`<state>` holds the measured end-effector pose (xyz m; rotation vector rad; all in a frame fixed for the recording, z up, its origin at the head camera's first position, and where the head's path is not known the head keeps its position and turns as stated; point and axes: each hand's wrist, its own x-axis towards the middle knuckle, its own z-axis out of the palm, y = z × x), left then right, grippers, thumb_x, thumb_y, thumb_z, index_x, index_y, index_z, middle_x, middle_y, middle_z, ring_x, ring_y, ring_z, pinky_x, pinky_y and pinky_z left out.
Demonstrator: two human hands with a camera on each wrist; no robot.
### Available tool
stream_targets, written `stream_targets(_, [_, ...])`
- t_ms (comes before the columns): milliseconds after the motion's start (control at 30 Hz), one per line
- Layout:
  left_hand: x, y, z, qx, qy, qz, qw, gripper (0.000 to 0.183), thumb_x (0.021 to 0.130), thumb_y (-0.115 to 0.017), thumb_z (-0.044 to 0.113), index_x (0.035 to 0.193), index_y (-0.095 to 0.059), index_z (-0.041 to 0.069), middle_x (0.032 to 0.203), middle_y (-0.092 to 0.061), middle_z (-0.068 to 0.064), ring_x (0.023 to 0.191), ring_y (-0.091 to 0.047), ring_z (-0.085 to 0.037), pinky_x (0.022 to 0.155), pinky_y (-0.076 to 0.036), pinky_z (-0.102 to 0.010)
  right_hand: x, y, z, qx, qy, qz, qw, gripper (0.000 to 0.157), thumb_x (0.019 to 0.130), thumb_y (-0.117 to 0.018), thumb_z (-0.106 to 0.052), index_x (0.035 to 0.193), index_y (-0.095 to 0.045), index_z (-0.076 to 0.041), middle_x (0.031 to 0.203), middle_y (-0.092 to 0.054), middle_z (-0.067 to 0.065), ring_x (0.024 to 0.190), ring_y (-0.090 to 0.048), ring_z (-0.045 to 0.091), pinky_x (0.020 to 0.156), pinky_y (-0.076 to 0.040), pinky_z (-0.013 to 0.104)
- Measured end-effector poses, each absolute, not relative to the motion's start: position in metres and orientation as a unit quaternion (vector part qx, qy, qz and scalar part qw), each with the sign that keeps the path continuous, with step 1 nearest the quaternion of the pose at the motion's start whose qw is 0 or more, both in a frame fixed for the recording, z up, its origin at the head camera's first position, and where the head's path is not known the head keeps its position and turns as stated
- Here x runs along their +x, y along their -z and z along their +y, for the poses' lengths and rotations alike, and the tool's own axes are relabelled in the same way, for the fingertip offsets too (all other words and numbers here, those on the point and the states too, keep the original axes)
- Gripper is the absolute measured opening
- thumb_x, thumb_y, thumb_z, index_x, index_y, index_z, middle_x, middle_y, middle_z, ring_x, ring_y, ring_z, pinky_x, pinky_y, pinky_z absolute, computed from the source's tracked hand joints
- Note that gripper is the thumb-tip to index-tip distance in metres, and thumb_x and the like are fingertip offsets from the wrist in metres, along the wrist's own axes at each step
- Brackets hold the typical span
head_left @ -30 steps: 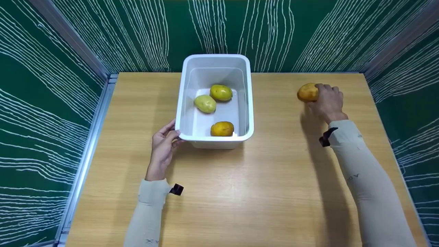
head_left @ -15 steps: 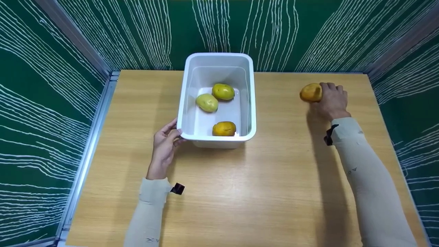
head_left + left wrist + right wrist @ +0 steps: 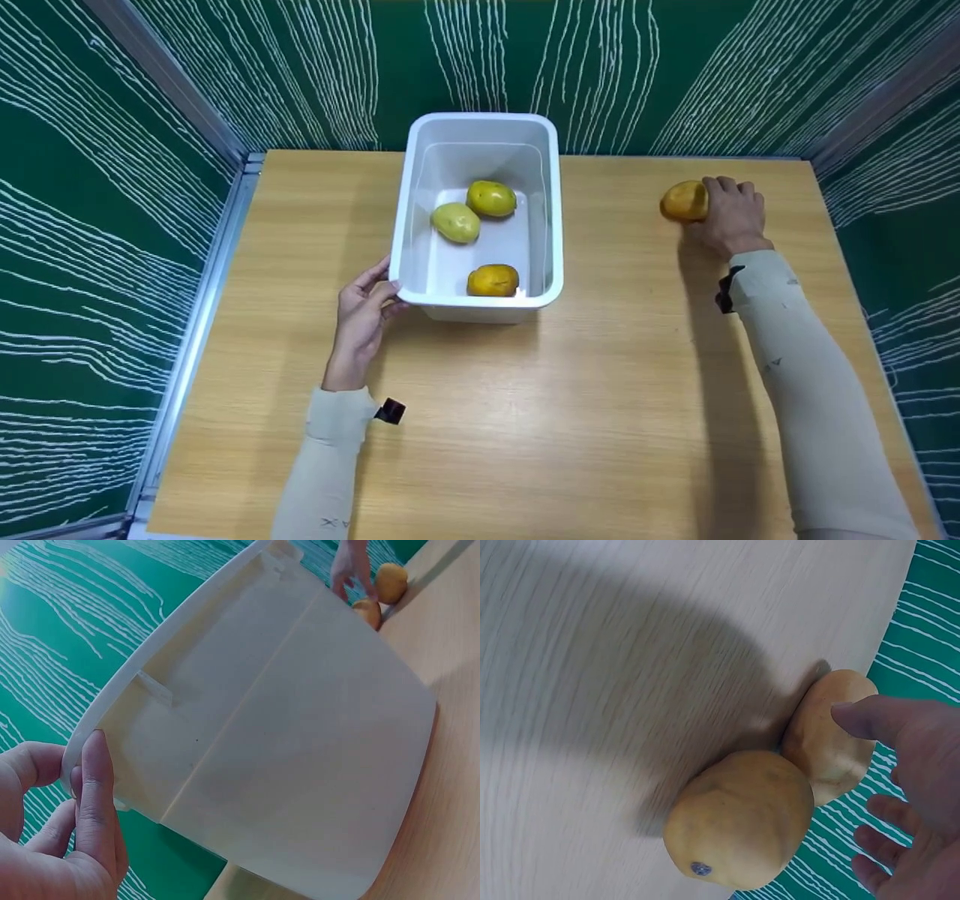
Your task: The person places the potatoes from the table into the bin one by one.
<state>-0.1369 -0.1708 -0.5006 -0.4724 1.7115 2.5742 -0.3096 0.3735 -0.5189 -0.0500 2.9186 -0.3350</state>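
My left hand (image 3: 364, 319) pinches the near left corner of a white plastic bin (image 3: 401, 217); thumb and fingers clasp its rim in the left wrist view. Inside the bin lie a yellow-green mango (image 3: 491, 199), a paler green mango (image 3: 456, 223) and a golden mango (image 3: 493, 280). At the table's far right, my right hand (image 3: 735, 217) is beside an orange-yellow mango (image 3: 684, 201). The right wrist view shows this mango with a dark spot (image 3: 739, 819) and a second mango (image 3: 836, 731) against it. My thumb (image 3: 859, 718) overlaps the second one; the other fingers are loosely bent, apart from both.
The wooden table (image 3: 585, 420) has green walls with white wavy lines (image 3: 600, 67) behind and at both sides. A metal rail (image 3: 202, 300) runs along its left edge. Small black wrist cameras (image 3: 390, 411) sit on both sleeves.
My right hand has slid slightly right, uncovering more of the orange-yellow mango. The left hand keeps its hold on the bin. The head view has shifted a little.
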Motion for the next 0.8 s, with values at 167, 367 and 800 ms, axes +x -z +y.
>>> stream_targets(167, [-0.137, 0.500, -0.171, -0.154, -0.825, 0.543, 0.005, 0.050, 0.097, -0.056, -0.015, 0.147, -0.052, -0.012, 0.114, -0.061, -0.011, 0.074, -0.066, -0.014, 0.064, -0.064, -0.019, -0.314, 0.521, 0.374, -0.015, 0.116, 0.987, 0.108, 0.089, 0.093, -0.075, -0.006, 0.163, -0.022, 0.005, 0.163, -0.026, 0.037, 0.142, -0.023, 0.061, 0.125, -0.021, 0.073])
stream_targets(367, [-0.136, 0.499, -0.169, -0.158, -0.825, 0.543, 0.001, 0.050, 0.097, -0.055, -0.016, 0.146, -0.053, -0.012, 0.117, -0.060, -0.015, 0.073, -0.066, -0.014, 0.063, -0.064, -0.019, -0.315, 0.525, 0.375, -0.018, 0.120, 0.987, 0.108, 0.083, 0.094, -0.073, -0.007, 0.161, -0.025, 0.006, 0.160, -0.028, 0.039, 0.138, -0.025, 0.062, 0.122, -0.023, 0.074])
stream_targets(800, [-0.137, 0.499, -0.170, -0.155, -0.820, 0.550, 0.001, 0.051, 0.096, -0.055, -0.016, 0.147, -0.053, -0.010, 0.128, -0.057, -0.023, 0.073, -0.065, -0.013, 0.063, -0.064, -0.018, -0.318, 0.531, 0.377, -0.020, 0.095, 0.989, 0.107, 0.073, 0.094, -0.075, -0.010, 0.150, -0.035, 0.011, 0.146, -0.036, 0.043, 0.127, -0.031, 0.061, 0.115, -0.031, 0.075])
